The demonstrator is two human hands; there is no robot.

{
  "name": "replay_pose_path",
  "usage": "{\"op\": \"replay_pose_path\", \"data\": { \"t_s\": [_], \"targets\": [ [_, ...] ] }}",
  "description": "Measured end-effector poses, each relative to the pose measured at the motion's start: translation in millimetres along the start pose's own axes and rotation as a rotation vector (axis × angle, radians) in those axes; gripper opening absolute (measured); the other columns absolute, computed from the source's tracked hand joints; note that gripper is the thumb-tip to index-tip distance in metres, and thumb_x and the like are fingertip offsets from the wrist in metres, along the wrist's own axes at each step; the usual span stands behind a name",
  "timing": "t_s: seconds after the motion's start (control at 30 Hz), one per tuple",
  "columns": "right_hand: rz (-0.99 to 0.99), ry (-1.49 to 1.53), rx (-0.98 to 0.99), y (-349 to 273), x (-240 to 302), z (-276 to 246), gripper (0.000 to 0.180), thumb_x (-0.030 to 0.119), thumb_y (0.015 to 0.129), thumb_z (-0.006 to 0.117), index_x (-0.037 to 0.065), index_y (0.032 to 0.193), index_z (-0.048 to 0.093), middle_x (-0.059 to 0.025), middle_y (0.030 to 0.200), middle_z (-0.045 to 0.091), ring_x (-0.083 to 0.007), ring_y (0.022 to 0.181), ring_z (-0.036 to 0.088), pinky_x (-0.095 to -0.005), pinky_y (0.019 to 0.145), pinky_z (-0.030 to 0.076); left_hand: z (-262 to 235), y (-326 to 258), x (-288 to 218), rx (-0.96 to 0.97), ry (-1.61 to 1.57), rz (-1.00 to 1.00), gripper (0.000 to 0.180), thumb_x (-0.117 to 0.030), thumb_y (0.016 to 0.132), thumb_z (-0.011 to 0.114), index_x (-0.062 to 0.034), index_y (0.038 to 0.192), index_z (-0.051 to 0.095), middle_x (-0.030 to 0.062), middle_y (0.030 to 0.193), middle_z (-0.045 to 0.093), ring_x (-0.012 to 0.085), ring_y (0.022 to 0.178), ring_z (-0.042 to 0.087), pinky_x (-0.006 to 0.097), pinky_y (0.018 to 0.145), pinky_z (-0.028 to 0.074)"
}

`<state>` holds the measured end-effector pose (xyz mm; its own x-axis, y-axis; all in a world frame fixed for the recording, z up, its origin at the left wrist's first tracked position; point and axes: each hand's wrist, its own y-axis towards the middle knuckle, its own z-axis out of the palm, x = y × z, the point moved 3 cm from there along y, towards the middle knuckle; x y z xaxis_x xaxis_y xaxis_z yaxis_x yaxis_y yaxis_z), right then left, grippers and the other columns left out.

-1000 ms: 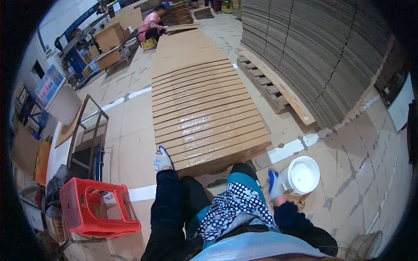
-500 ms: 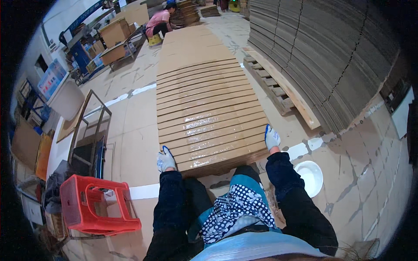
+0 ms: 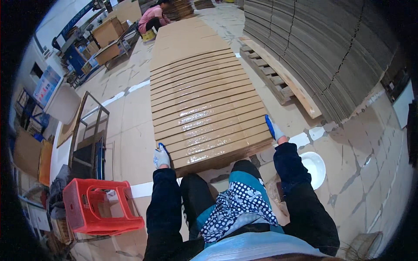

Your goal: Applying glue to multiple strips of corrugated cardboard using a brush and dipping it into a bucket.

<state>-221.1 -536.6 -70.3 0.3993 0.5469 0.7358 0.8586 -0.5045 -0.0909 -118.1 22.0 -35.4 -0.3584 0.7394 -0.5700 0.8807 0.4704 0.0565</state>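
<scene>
Left hand [image 3: 161, 155], in a white and blue glove, rests at the left edge of the fanned cardboard sheets [image 3: 204, 115], near their front corner. Right hand [image 3: 276, 129], gloved alike, lies at the right edge near the other front corner. Both look partly spread along the edges; I cannot tell whether either has a grip on a sheet. The sheets lie between the 2 hands and ahead of them, the pile's long axis running away, its stepped edges crossing from side to side. Neither hand is clearly nearer. Outside the right hand, near it, is a white bucket [image 3: 315, 167]; well apart from the left hand, a red stool [image 3: 102, 206]. Farther right, 1 taller cardboard stack [image 3: 322, 52] stands by a wooden pallet [image 3: 282, 90].
</scene>
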Motion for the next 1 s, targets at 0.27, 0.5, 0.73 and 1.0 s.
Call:
{"op": "replay_pose_path", "data": {
  "t_s": [0.27,0.5,0.73,1.0],
  "targets": [
    [-0.124,0.330,0.244,-7.2,3.5,17.3,0.049,0.027,0.096,0.028,-0.004,0.135,0.029,-0.0071,0.137,0.036,-0.0167,0.127,0.031,-0.0268,0.107,0.021,-17.4,-8.0,1.1,0.020,0.068,-0.081,0.062,-0.053,0.087,0.036,0.0008,0.111,0.055,0.0249,0.109,0.056,0.0402,0.101,0.053,0.045,0.087,0.041],
    [-0.306,0.682,0.096,19.0,-42.4,21.2,0.047,0.024,0.095,0.029,-0.003,0.134,0.030,-0.0075,0.137,0.036,-0.0177,0.127,0.032,-0.0270,0.108,0.021,-8.0,-8.2,-10.9,-0.092,0.021,-0.012,0.066,-0.056,0.086,0.035,0.0028,0.107,0.056,0.0263,0.106,0.057,0.0402,0.099,0.054,0.046,0.086,0.040],
    [-0.122,0.369,-0.014,-13.7,7.9,14.2,0.050,0.036,0.092,0.041,-0.003,0.122,0.048,-0.0135,0.125,0.051,-0.0212,0.116,0.046,-0.0298,0.099,0.034,-23.6,-17.1,-9.2,-0.045,0.075,-0.080,0.064,-0.056,0.086,0.036,0.0015,0.104,0.058,0.0259,0.104,0.058,0.0404,0.095,0.055,0.046,0.083,0.042],
    [-0.134,0.288,-0.010,4.7,-42.8,-18.2,0.049,0.029,0.094,0.031,-0.003,0.130,0.038,-0.0092,0.131,0.044,-0.0190,0.121,0.039,-0.0287,0.104,0.027,3.9,-20.1,-41.5,0.042,0.009,-0.006,0.067,-0.056,0.087,0.033,0.0024,0.111,0.055,0.0260,0.108,0.056,0.0391,0.101,0.054,0.045,0.087,0.040]
  ]
}}
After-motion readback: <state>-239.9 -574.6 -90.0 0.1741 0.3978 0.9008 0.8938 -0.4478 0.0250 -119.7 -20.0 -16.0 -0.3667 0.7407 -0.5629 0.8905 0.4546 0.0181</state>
